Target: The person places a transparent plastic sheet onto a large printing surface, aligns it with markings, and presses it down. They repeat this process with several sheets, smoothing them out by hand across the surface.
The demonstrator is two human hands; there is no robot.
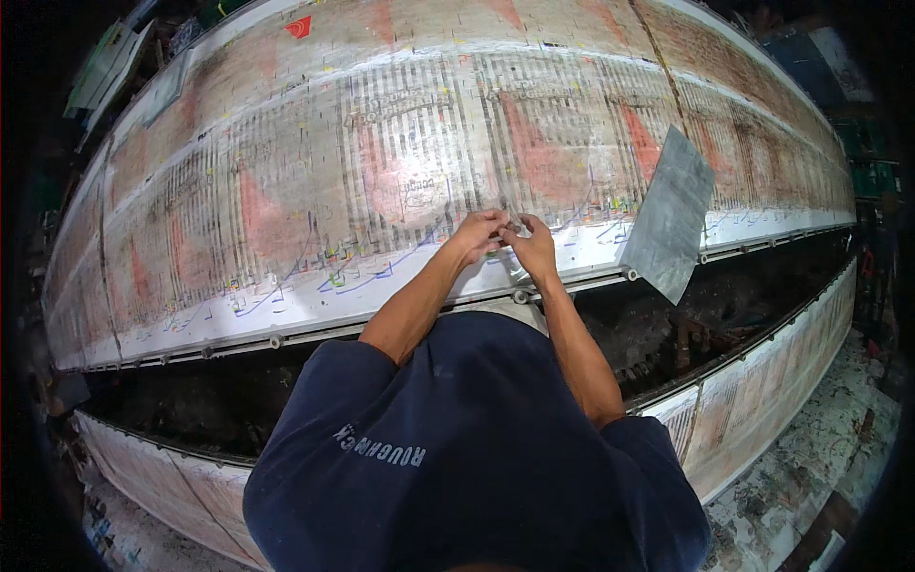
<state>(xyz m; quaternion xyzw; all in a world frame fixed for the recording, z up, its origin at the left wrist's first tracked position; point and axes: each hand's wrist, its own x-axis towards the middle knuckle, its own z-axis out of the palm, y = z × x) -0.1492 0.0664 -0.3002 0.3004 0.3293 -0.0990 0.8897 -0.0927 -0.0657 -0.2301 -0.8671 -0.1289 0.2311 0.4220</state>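
My left hand and my right hand meet just above the near edge of a long printing table. The fingers of both are drawn together in a pinch, with the fingertips close to one another. Something small and pale, perhaps see-through, seems to be between them, but it is too small and blurred to name. A grey, flat rectangular sheet lies to the right of my hands, its near corner jutting past the table's edge.
Faded red shapes and dark stripes stain the tabletop, with a small red piece far off. A rail with round stops follows the near edge. Behind me stands a second long table, across a dark gap. Another flat sheet lies far left.
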